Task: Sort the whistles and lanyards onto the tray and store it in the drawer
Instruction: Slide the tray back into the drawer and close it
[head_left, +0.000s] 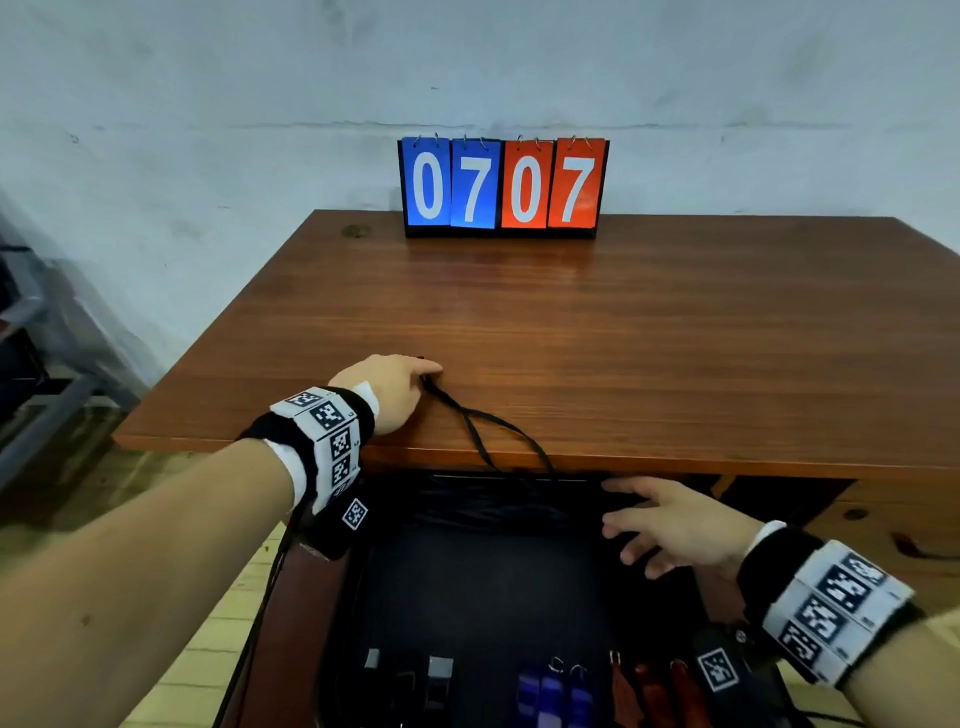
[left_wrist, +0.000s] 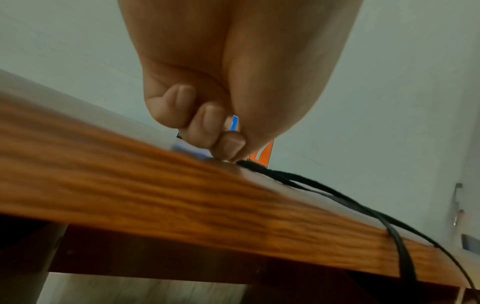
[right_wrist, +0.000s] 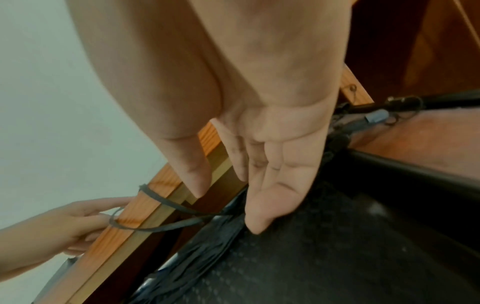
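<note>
Head, left hand (head_left: 387, 387): up and left of the tray (head_left: 493, 582), on the surface (head_left: 623, 338), fingertips closed on one lanyard's (head_left: 483, 431) end.
Head, lanyard: a thin black cord loop that runs from that pinch over the surface's edge down to the tray's far end.
Head, right hand (head_left: 670, 525): fingers straight and spread, resting on the bundle (head_left: 519, 506) at the tray's far end, gripping nothing.
Head, whistles (head_left: 550, 691): grey, blue and red groups at the tray's near end.
Left wrist, hold: we see curled fingers (left_wrist: 215, 121) meeting the thumb at the cord's end, on glossy wood grain.
Right wrist, bundle (right_wrist: 202, 253): limp dark strands lie on the tray's matte, dotted floor.
Handling: we judge the lanyard light, floppy and quick to tangle or snag on the edge. It is best gathered by its loop, not dragged.
</note>
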